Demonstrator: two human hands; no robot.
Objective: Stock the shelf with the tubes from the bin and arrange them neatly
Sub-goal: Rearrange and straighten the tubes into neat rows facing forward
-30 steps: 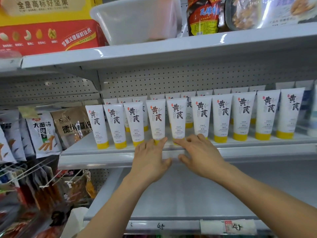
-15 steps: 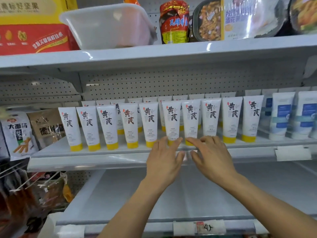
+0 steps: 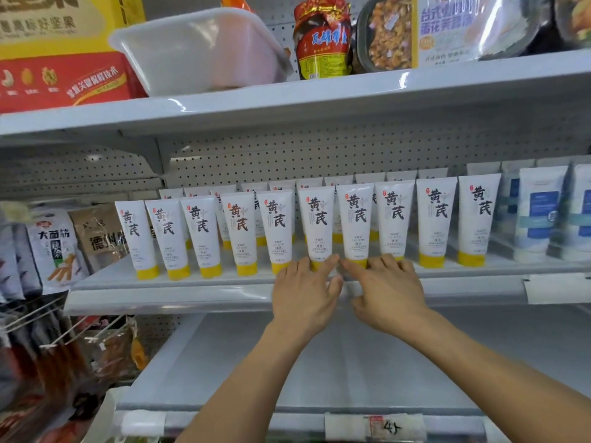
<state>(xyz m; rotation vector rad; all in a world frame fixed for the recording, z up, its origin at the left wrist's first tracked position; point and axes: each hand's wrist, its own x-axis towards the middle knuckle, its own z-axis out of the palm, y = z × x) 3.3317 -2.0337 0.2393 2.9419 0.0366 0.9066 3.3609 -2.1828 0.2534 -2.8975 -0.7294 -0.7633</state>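
Tubes (image 3: pixel 240 225), ten in front row, left hand (image 3: pixel 303 295), right hand (image 3: pixel 387 292) touching them

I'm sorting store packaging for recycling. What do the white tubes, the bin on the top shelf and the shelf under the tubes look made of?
Tubes: likely soft plastic, smooth satin white, with printed lettering and yellow caps. Bin: translucent plastic; its cloudy walls let light through. Shelf: probably painted metal, judging by its thin glossy pale edge with bright reflections.
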